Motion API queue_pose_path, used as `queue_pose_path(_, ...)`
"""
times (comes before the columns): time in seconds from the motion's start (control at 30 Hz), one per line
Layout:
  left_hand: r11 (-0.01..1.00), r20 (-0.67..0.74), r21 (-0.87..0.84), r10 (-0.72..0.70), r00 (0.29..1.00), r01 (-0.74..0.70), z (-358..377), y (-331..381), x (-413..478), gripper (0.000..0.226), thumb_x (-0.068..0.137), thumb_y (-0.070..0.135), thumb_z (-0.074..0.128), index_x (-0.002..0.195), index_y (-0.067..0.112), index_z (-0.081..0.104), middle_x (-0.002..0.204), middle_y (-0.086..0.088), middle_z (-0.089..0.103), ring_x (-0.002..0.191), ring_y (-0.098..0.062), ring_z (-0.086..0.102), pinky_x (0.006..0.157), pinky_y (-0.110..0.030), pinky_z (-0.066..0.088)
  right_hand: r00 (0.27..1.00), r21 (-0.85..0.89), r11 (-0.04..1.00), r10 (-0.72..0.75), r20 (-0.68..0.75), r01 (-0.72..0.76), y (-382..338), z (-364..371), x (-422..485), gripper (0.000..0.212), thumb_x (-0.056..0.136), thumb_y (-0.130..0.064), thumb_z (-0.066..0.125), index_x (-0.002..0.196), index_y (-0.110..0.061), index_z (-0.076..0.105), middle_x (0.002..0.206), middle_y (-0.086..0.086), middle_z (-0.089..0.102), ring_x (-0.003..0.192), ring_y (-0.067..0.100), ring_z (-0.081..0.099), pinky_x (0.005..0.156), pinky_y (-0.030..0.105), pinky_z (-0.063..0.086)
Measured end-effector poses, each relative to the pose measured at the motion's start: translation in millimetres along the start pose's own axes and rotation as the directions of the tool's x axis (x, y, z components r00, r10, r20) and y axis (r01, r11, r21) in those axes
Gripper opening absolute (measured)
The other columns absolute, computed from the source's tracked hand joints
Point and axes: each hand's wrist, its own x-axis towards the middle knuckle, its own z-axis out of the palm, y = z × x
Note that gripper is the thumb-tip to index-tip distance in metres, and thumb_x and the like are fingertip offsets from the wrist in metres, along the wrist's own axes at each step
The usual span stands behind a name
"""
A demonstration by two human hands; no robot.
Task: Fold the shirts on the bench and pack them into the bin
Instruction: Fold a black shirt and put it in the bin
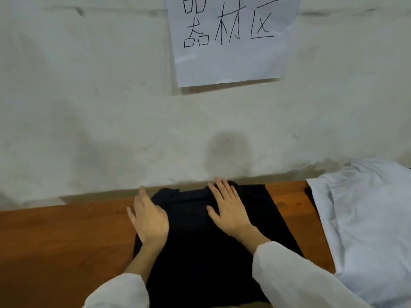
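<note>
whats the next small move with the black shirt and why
Likely slide both hands back and fold the near end of the black shirt up onto its far end. The left hand and right hand press flat on its far half, and it lies as a long strip on the bench, so a crosswise fold seems due.

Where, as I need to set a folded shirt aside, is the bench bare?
Widest: the bench left of the black shirt. A narrow bare strip runs between it and the white shirt. Crowded middle: left hand and right hand rest on the black shirt.
</note>
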Motion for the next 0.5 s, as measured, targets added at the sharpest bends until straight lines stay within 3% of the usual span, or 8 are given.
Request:
queue_pose_path(0.1,0.950,-0.139,-0.275,-0.189,0.972,0.146,-9,1,14,0.067,0.085,-0.013,0.045,0.146,0.009,0.028,0.130,-0.013,0.053,0.121,-0.031,0.050,0.110,-0.047,0.033,0.976,-0.050,0.999,-0.027,-0.217,0.017,-4,2,7,0.052,0.091,-0.032,0.051,0.139,-0.013,0.043,0.153,0.009,0.030,0.144,0.024,0.021,0.116,0.036,0.019)
queue_pose_path(0.17,0.817,-0.138,-0.516,-0.374,0.917,0.256,-14,2,17,0.063,0.089,-0.011,0.041,0.145,0.013,0.027,0.119,-0.008,0.057,0.109,-0.027,0.056,0.100,-0.044,0.043,0.928,-0.054,0.996,0.050,-0.369,-0.075,-4,2,2,0.041,0.082,-0.024,0.068,0.120,-0.012,0.059,0.129,0.009,0.055,0.122,0.026,0.050,0.102,0.038,0.042)
queue_pose_path(0.23,0.670,-0.120,-0.676,-0.511,0.851,0.307,-18,2,19,0.055,0.093,-0.004,0.041,0.142,0.015,0.027,0.110,-0.009,0.060,0.101,-0.024,0.058,0.092,-0.037,0.045,0.891,-0.018,0.975,0.195,-0.410,-0.222,-3,2,-9,0.033,0.076,-0.022,0.074,0.106,-0.013,0.065,0.111,0.006,0.062,0.107,0.026,0.059,0.090,0.039,0.048)
queue_pose_path(0.33,0.585,-0.096,-0.730,-0.601,0.793,0.354,-28,-5,25,0.041,0.094,0.005,0.045,0.133,0.011,0.036,0.107,-0.013,0.060,0.099,-0.030,0.059,0.080,-0.032,0.043,0.888,-0.041,0.921,0.362,-0.283,-0.388,-3,6,-28,0.040,0.084,-0.028,0.065,0.120,-0.012,0.061,0.126,0.011,0.059,0.124,0.032,0.051,0.105,0.049,0.036)
queue_pose_path(0.4,0.581,-0.063,-0.703,-0.625,0.778,0.410,-39,-12,29,0.034,0.093,0.008,0.049,0.127,0.007,0.041,0.110,-0.018,0.061,0.098,-0.034,0.060,0.077,-0.034,0.043,0.898,-0.058,0.901,0.421,-0.129,-0.431,-6,6,-43,0.053,0.095,-0.039,0.044,0.142,-0.016,0.041,0.150,0.010,0.036,0.143,0.031,0.022,0.114,0.050,0.005)
queue_pose_path(0.43,0.617,-0.056,-0.662,-0.607,0.793,0.426,-44,-15,27,0.032,0.093,0.008,0.049,0.125,0.006,0.042,0.110,-0.020,0.061,0.098,-0.035,0.060,0.077,-0.036,0.043,0.894,-0.059,0.893,0.442,-0.067,-0.446,-7,5,-51,0.057,0.097,-0.044,0.031,0.149,-0.020,0.028,0.157,0.007,0.022,0.147,0.029,0.008,0.114,0.049,-0.005)
queue_pose_path(0.5,0.784,-0.093,-0.490,-0.482,0.871,0.381,-52,-19,18,0.028,0.094,0.007,0.049,0.122,0.003,0.045,0.110,-0.022,0.060,0.100,-0.039,0.059,0.080,-0.042,0.043,0.893,-0.077,0.890,0.450,-0.013,-0.449,-10,2,-65,0.067,0.091,-0.051,0.007,0.152,-0.023,0.013,0.160,0.005,0.007,0.147,0.028,-0.003,0.114,0.050,-0.009)
